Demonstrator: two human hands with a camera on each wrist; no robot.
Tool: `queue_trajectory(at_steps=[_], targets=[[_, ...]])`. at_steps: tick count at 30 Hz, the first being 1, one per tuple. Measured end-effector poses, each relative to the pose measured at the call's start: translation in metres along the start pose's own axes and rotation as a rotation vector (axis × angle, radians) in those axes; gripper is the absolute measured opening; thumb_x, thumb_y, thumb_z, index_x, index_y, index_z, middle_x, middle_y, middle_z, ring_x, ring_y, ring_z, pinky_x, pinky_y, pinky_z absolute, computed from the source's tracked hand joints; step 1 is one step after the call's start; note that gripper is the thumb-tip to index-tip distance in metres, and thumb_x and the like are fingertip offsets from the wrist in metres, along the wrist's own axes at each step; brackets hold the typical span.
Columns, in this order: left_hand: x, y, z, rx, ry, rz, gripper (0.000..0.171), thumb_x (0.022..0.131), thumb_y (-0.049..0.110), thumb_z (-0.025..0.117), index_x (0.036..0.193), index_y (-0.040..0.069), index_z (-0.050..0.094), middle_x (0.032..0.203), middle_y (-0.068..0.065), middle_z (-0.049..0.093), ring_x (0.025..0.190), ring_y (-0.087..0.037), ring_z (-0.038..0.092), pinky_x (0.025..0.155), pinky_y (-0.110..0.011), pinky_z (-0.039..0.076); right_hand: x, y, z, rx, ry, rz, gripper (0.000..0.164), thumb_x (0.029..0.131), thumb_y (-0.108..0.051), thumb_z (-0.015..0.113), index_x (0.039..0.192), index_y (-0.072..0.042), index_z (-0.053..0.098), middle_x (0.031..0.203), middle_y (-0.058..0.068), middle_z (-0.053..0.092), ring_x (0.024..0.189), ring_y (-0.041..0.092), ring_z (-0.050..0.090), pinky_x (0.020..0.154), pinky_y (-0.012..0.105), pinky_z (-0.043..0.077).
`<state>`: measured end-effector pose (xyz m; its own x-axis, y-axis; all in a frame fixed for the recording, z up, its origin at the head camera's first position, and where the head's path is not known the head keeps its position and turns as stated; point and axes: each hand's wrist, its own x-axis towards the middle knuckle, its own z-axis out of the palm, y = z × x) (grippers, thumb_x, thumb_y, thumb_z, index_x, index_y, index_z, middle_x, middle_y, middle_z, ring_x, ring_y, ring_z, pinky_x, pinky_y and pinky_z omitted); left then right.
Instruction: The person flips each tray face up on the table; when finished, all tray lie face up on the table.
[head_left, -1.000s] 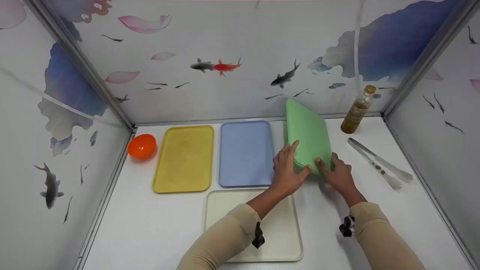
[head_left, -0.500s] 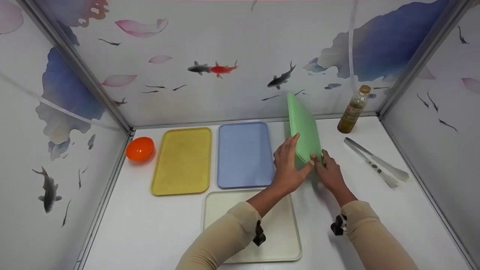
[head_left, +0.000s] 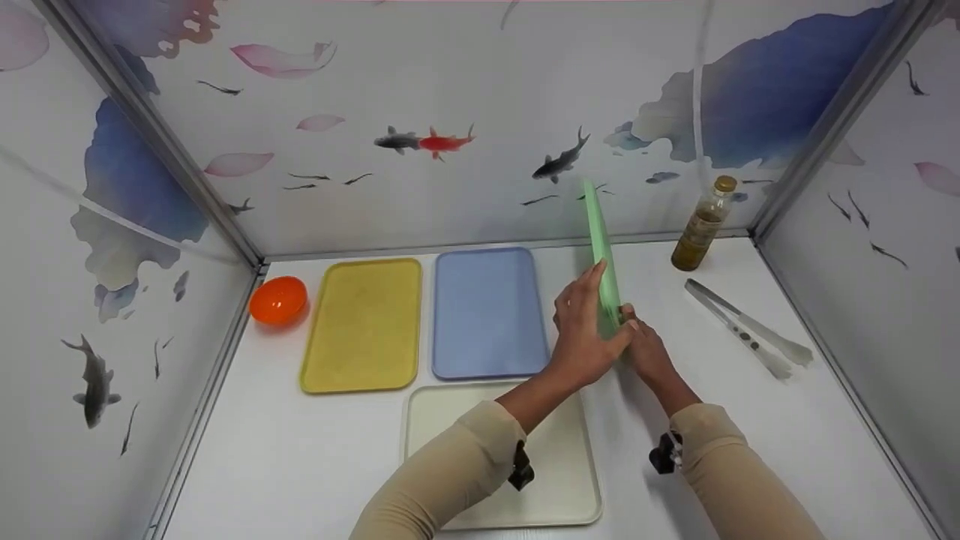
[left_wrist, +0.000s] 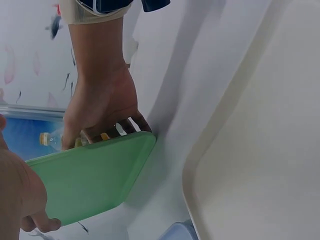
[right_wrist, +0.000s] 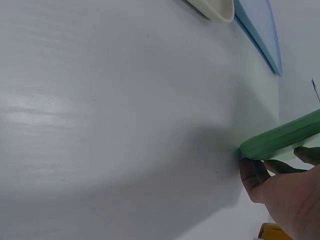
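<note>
A green tray (head_left: 599, 232) stands on its long edge, nearly edge-on to the head view, right of the blue tray. My left hand (head_left: 583, 334) holds its left side, fingers along it and thumb at the near end. My right hand (head_left: 649, 351) grips the near end from the right, partly behind the left thumb. In the left wrist view the tray's flat face (left_wrist: 95, 177) lies between both hands. The right wrist view shows a ridged green edge (right_wrist: 280, 137) with right fingertips under its corner; whether several trays are stacked, I cannot tell.
A blue tray (head_left: 487, 315) and a yellow tray (head_left: 362, 326) lie flat to the left, with an orange bowl (head_left: 278, 301) beyond. A cream tray (head_left: 540, 480) lies under the left forearm. Tongs (head_left: 742, 326) and an oil bottle (head_left: 699, 234) are at right; a printed wall stands behind.
The green tray has turned from showing its broad face to nearly edge-on, its right side swinging left. My right hand has moved left with it, close to the left hand.
</note>
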<state>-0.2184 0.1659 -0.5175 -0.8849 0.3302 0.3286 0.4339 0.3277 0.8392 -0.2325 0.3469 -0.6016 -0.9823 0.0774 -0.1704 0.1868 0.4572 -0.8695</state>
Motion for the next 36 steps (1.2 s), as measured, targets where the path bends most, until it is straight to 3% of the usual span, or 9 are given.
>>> queue_trajectory(at_steps=[5,12,14,19,22,25,28,31,36], targets=[[0.000,0.005,0.002,-0.018,-0.013,0.022,0.091,0.104,0.030,0.068,0.178,0.027,0.017,0.184,-0.001,0.023,0.166,-0.039,0.021,0.128,-0.067,0.022,0.025,0.034,0.005,0.162,0.018,-0.065,0.089,0.112,-0.073,0.017,0.144,-0.004,0.063,0.137,0.018,0.061,0.123,0.028,0.052,0.108,0.045,0.040],[0.000,0.010,0.004,-0.025,-0.019,0.034,0.091,0.103,0.031,0.067,0.178,0.031,0.016,0.183,0.005,0.025,0.165,-0.035,0.022,0.126,-0.064,0.026,0.077,0.103,0.006,0.243,-0.036,-0.109,0.070,0.115,-0.068,0.021,0.133,-0.021,0.070,0.119,-0.002,0.061,0.113,0.014,0.051,0.095,0.032,0.040],[0.000,0.011,0.005,-0.023,-0.020,0.033,0.091,0.103,0.030,0.068,0.178,0.031,0.016,0.183,0.005,0.025,0.165,-0.035,0.023,0.126,-0.064,0.026,0.065,0.085,0.001,0.228,-0.043,-0.118,0.073,0.116,-0.067,0.021,0.134,-0.017,0.070,0.120,0.003,0.063,0.112,0.017,0.052,0.095,0.033,0.042],[0.001,0.011,0.005,-0.027,-0.028,0.038,0.090,0.104,0.031,0.068,0.178,0.028,0.017,0.183,0.003,0.026,0.165,-0.036,0.022,0.126,-0.066,0.025,0.010,-0.009,-0.007,0.179,-0.014,-0.116,0.084,0.117,-0.063,0.011,0.159,-0.004,0.053,0.143,0.018,0.060,0.123,0.019,0.053,0.104,0.037,0.042],[0.002,0.012,0.005,-0.055,-0.039,0.041,0.085,0.108,0.033,0.064,0.178,0.026,0.017,0.183,0.002,0.026,0.166,-0.037,0.022,0.127,-0.066,0.025,-0.003,-0.047,-0.008,0.164,0.046,-0.153,0.081,0.119,-0.055,0.007,0.160,0.000,0.051,0.133,0.015,0.064,0.111,0.011,0.058,0.097,0.028,0.045],[0.003,0.012,0.005,-0.103,-0.066,0.026,0.080,0.113,0.038,0.058,0.179,0.027,0.015,0.183,0.002,0.025,0.167,-0.036,0.019,0.127,-0.067,0.023,-0.003,-0.066,-0.011,0.140,0.107,-0.166,0.080,0.119,-0.054,0.007,0.163,-0.003,0.050,0.123,0.018,0.065,0.103,0.017,0.062,0.089,0.030,0.049],[0.004,0.011,0.005,-0.149,-0.107,0.001,0.077,0.115,0.044,0.052,0.179,0.030,0.011,0.184,0.002,0.024,0.169,-0.035,0.016,0.129,-0.068,0.020,-0.001,-0.079,-0.015,0.093,0.126,-0.175,0.082,0.115,-0.067,0.010,0.175,-0.016,0.033,0.149,0.026,0.059,0.125,0.034,0.063,0.104,0.045,0.052],[0.005,0.009,0.005,-0.216,-0.137,-0.019,0.076,0.116,0.052,0.047,0.179,0.033,0.009,0.185,0.003,0.021,0.170,-0.031,0.013,0.131,-0.069,0.019,0.000,-0.087,-0.018,0.071,0.122,-0.239,0.080,0.113,-0.072,0.017,0.180,-0.029,0.012,0.177,0.023,0.035,0.155,0.046,0.046,0.123,0.067,0.040],[0.008,-0.001,0.009,-0.352,-0.121,-0.033,0.073,0.116,0.052,0.041,0.179,0.031,0.010,0.183,0.006,0.026,0.169,-0.026,0.015,0.132,-0.067,0.019,0.001,-0.087,-0.022,0.035,0.157,-0.345,0.069,0.116,-0.064,0.027,0.178,-0.036,0.018,0.180,0.017,0.033,0.161,0.048,0.041,0.123,0.077,0.036]])
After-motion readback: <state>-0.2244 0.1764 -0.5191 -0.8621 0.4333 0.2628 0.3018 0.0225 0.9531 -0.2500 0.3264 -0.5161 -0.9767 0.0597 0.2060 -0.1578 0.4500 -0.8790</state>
